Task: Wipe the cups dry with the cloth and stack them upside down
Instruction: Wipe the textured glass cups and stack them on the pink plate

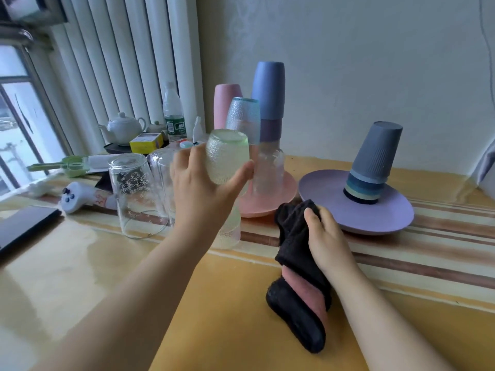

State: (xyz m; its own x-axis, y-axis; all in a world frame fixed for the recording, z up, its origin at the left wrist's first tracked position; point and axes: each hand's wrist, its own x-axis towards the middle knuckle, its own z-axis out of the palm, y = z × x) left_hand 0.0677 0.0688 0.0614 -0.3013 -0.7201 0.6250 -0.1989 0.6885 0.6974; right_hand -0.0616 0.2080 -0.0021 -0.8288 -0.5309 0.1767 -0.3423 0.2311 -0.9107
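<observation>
Left hand point(199, 183) mid-frame, fingers wrapped round upside-down bumpy green glass point(227, 156); right hand point(325, 231) lower right, squeezing black cloth point(297, 266).

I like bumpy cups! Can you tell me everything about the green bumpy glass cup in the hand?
The pale green, bumpy-textured glass cup is see-through, with tiny raised dots all over and a smooth, thick base. It is upside down and slightly tilted, base on top. The left hand grips it, thumb on one side and fingers on the other. Its lower part is hidden behind the hand, over another bumpy pinkish cup standing on the yellow table.

Green glass cup point(227, 159) inverted — black cloth point(297, 236) bunched.
</observation>
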